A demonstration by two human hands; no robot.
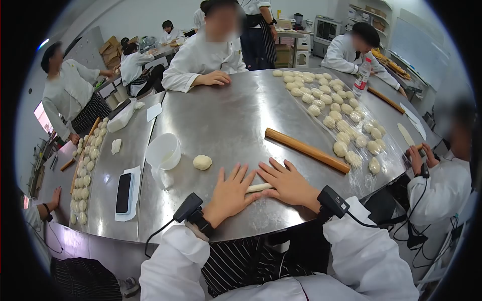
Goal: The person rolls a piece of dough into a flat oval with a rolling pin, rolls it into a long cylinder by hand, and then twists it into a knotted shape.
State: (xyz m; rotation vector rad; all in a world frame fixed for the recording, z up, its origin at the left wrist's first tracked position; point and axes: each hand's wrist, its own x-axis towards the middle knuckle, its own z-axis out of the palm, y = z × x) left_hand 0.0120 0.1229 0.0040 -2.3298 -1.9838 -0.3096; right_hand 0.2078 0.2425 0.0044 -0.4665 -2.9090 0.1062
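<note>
While the fingers (237, 174) of the left hand (230, 193) lie spread wide and flat on the steel, those of the right hand (288, 183) are fanned out the same way, and neither hand grips anything; both palms press down on a thin dough strip (258, 188) that shows only in the gap between them, just on the near side of the rolling pin (307, 150), which lies untouched and slantwise on the steel table (226, 115). To my eye this is the rolling-out step, the strip being drawn longer under the palms, and the next stroke would call for even pressure from both hands so that it thins evenly and does not tear. A black device (332, 200) with a cable is strapped at each wrist. Left of the rolling pin sits one dough ball (202, 162), then a white tub (163, 150), and further left a dark phone (123, 193) on a white sheet. Beyond the pin and to its right, rows of dough pieces (331, 108) rest on clear film, with a plastic bottle (360, 80) near their far end. Across the table from the pin a co-worker's hand (215, 78) rests on the steel. I can read no writing anywhere; the bottle's label is too small to make out
</note>
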